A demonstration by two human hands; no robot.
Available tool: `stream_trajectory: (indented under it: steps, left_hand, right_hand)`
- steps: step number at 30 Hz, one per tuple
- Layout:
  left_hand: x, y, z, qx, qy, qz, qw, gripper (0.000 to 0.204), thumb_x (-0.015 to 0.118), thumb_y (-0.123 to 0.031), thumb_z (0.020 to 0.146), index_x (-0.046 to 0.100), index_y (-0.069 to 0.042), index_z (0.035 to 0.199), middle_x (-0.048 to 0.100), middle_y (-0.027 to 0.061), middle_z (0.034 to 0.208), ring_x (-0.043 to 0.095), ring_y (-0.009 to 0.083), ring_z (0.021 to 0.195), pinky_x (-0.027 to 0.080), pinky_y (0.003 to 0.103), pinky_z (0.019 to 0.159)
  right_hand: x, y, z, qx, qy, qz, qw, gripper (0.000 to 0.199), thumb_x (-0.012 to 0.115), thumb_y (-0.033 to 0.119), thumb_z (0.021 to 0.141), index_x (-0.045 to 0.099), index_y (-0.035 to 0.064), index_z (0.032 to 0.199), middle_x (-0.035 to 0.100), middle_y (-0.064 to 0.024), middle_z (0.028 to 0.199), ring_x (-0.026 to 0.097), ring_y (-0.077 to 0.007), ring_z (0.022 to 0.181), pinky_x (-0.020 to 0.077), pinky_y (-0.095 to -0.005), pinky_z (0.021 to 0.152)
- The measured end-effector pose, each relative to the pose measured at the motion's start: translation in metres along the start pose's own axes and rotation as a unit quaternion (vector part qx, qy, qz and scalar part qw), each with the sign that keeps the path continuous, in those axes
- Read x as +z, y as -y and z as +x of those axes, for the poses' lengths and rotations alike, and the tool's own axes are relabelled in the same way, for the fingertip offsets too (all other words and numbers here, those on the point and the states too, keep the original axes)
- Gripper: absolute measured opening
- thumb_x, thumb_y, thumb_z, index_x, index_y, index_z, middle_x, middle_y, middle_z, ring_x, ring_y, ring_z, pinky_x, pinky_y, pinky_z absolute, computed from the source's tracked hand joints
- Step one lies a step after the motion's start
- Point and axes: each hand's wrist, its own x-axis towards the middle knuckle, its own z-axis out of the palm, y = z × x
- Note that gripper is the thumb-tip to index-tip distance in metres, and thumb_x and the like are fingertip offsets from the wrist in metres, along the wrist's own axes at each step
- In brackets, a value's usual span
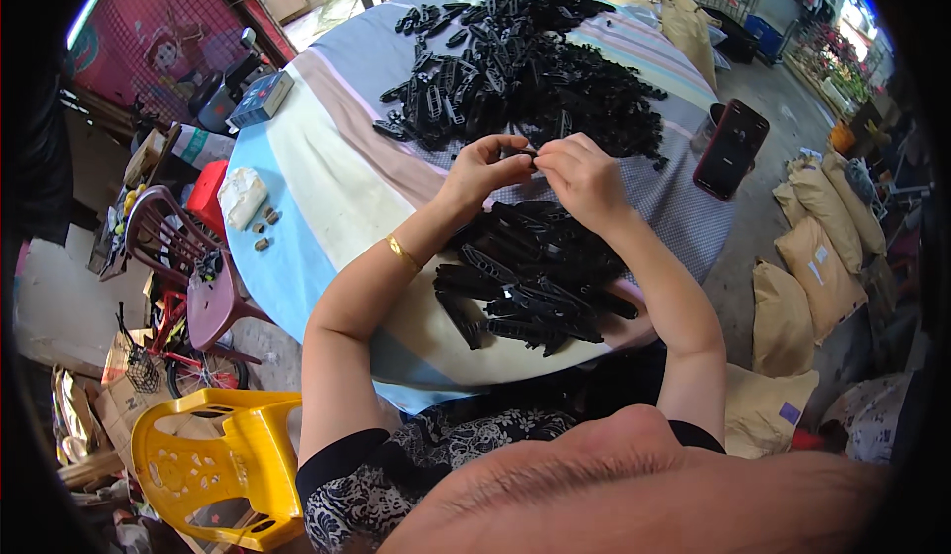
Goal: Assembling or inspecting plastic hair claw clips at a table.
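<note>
A small black part (529, 154), pinched between the left hand (483, 168) and right hand (586, 180), both narrowed, above the table (332, 212), looked light, stiff and perhaps slick, best gripped by its ends. A large black heap (525, 74) lay at 12 o'clock, a smaller heap (540, 277) at 6, a phone (731, 150) at 3.

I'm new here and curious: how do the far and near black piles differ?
The far pile is larger and wider than the near pile. The far pile lies beyond the left hand and right hand; the near pile, on this side. The far pile seems to mix long pieces with small ones; the near pile looks mostly long. Both are black parts on the striped tablecloth.
</note>
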Motion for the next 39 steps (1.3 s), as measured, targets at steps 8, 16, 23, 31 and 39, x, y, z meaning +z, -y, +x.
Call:
stream_trajectory:
  steps: [8, 16, 23, 31, 39]
  left_hand:
    - [0.011, -0.009, -0.008, 0.104, 0.008, 0.179, 0.978, 0.027, 0.063, 0.0, 0.08, 0.057, 0.005, 0.106, 0.063, 0.0069, 0.098, 0.06, 0.0093, 0.082, 0.05, 0.022, 0.074]
    - [0.016, -0.017, -0.006, 0.12, -0.014, 0.128, 0.984, 0.027, 0.062, 0.0, 0.08, 0.053, 0.003, 0.105, 0.063, 0.0077, 0.095, 0.057, 0.007, 0.076, 0.047, 0.02, 0.065]
    - [0.037, -0.054, -0.035, 0.229, 0.074, 0.462, 0.854, 0.029, 0.063, -0.002, 0.074, 0.051, -0.002, 0.101, 0.059, 0.0096, 0.093, 0.057, 0.0167, 0.078, 0.046, 0.028, 0.067]
    - [0.059, -0.047, -0.064, 0.304, 0.326, 0.556, 0.701, 0.029, 0.065, -0.013, 0.072, 0.057, 0.0, 0.096, 0.058, 0.0096, 0.093, 0.05, 0.0273, 0.091, 0.044, 0.034, 0.082]
    - [0.036, -0.048, 0.027, 0.151, 0.191, 0.458, 0.855, 0.022, 0.064, -0.023, 0.083, 0.068, -0.002, 0.09, 0.067, 0.0117, 0.079, 0.065, 0.0205, 0.072, 0.05, 0.03, 0.067]
  right_hand:
    - [0.001, -0.021, -0.01, 0.337, 0.125, 0.377, 0.854, 0.026, 0.069, 0.007, 0.076, 0.064, -0.001, 0.1, 0.068, -0.0091, 0.086, 0.064, -0.0121, 0.076, 0.0505, -0.0255, 0.071]
    - [0.009, -0.028, -0.01, 0.312, 0.084, 0.347, 0.88, 0.031, 0.07, 0.011, 0.077, 0.061, -0.002, 0.104, 0.068, -0.0104, 0.086, 0.063, -0.0116, 0.073, 0.0504, -0.0243, 0.068]
    - [-0.028, -0.089, -0.02, 0.359, 0.094, -0.087, 0.925, 0.028, 0.07, 0.026, 0.076, 0.065, 0.0054, 0.094, 0.066, -0.0097, 0.086, 0.064, -0.0242, 0.077, 0.0512, -0.0348, 0.068]
    - [-0.011, -0.08, -0.022, 0.304, 0.244, -0.209, 0.897, 0.027, 0.071, 0.02, 0.073, 0.061, 0.0075, 0.095, 0.062, -0.0098, 0.093, 0.061, -0.0289, 0.087, 0.0495, -0.0381, 0.074]
    - [-0.015, -0.081, -0.028, 0.272, 0.237, -0.205, 0.91, 0.02, 0.071, 0.02, 0.073, 0.062, 0.0058, 0.084, 0.061, -0.0121, 0.087, 0.062, -0.0302, 0.081, 0.0502, -0.039, 0.069]
